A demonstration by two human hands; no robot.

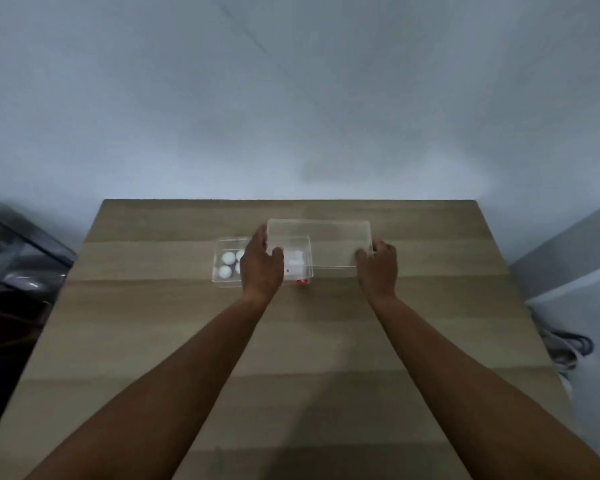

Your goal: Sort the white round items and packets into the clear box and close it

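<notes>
Wooden table [187, 341], clear box [227, 282] sitting mid-table w/ white round items [227, 258] in its left part, packets [296, 261] on the right. Lid [326, 244] is held above, offset to the right. Risk, I'd say: it goes down skewed, catches a rim, nudges the box. Left hand [261, 268] & right hand [378, 268] each pinch a lid end, fingers curled shut on it.

Both arms outstretched, left grip [262, 263] and right grip [377, 268] curled closed.
</notes>
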